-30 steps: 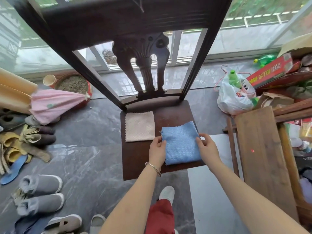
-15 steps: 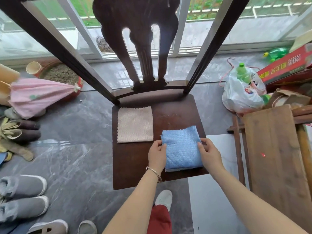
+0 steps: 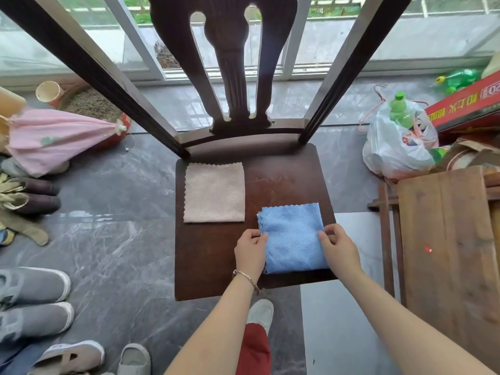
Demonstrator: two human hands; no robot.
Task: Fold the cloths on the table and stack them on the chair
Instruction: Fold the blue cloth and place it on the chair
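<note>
Folded blue cloth (image 3: 293, 242) and beige cloth (image 3: 214, 192) flat on chair (image 3: 216, 261)

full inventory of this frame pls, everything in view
chair: one, dark brown wood, centre
beige cloth: one, beige, folded, back left of the seat
blue cloth: one, blue, folded, front right of the seat, apart from the beige cloth
grey slippers: two, grey, floor at lower left
umbrella: one, pink, lying on the floor at left
plastic bag: one, white, floor at right
green bottle: one, green, sticking out of the plastic bag
box: one, red, far right
wooden board: one, brown, right edge
left hand: one, pinches the blue cloth's left edge
right hand: one, pinches the blue cloth's right edge
</note>
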